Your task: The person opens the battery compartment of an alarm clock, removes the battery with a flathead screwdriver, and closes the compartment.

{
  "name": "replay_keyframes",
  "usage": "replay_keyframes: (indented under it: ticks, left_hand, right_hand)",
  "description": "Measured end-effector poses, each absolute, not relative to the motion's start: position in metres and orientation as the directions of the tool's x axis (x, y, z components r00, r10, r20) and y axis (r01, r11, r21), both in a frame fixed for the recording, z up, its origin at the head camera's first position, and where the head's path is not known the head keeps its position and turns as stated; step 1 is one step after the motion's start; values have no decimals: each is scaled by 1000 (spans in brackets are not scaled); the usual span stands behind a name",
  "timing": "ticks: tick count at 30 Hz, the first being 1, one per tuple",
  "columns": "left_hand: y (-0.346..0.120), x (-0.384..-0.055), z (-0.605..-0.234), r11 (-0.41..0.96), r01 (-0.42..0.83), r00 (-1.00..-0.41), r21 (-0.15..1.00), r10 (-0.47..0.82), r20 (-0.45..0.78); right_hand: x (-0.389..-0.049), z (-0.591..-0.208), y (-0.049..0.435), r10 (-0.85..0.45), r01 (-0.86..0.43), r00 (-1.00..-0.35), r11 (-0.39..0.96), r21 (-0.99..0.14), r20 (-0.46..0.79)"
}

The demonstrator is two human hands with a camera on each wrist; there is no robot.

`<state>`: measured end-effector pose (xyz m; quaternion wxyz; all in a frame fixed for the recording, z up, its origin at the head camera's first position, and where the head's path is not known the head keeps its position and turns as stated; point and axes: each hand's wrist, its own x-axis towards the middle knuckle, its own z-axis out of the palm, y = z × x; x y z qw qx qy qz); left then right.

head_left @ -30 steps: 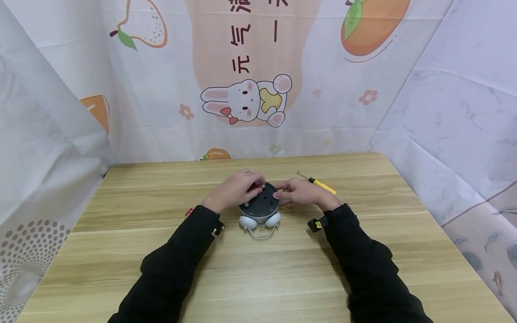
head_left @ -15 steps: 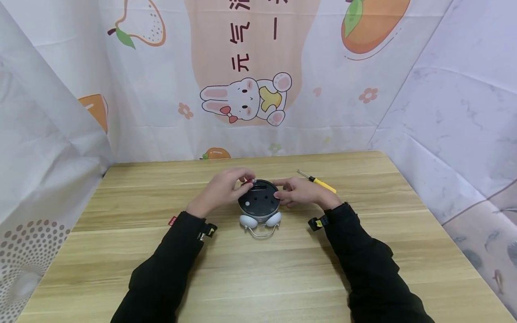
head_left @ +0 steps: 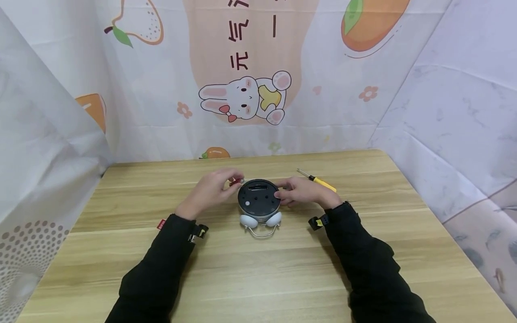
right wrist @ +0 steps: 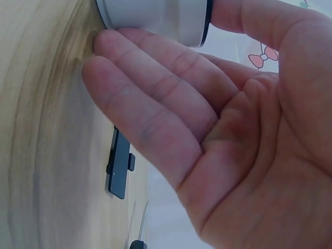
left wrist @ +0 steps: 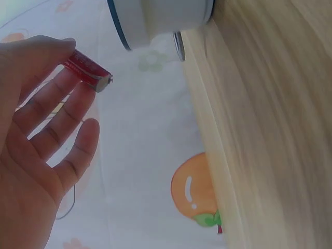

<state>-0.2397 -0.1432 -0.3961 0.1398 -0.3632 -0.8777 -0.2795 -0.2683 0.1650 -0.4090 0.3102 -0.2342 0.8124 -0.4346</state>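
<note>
The left hand (head_left: 212,189) pinches a red battery (left wrist: 85,68) by its sides, which leaves one end exposed, just beside the alarm clock (head_left: 258,206). The right hand (head_left: 300,191) grips the clock's rim, probably to steady it, back upward on the table (head_left: 258,278) so its slot (head_left: 257,188) faces up; a black cover (right wrist: 119,168) and yellow screwdriver (head_left: 323,184) lie to the right, seemingly set aside.

1. Battery (left wrist: 85,70): proper bold red
2. Clock (head_left: 262,206): black back, white bells (head_left: 248,221)
3. Screwdriver (head_left: 322,182) near the table's (head_left: 258,273) far edge: mostly yellow, bit of black
4. Table: pale woodgrain
5. Backdrop (head_left: 335,121): white, orange fruit prints (head_left: 373,22), lol
</note>
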Motion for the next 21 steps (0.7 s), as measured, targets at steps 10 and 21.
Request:
replay_keyframes:
  ticks: [10, 21]
  left_hand:
    - [-161, -243, -395, 616, 739, -657, 274, 568, 496]
    - [-176, -245, -397, 678, 683, -711, 271, 535, 456]
  right_hand:
    - [-271, -412, 164, -638, -88, -706, 509, -856, -307]
    - [-271, -413, 165, -640, -92, -707, 504, -859, -301]
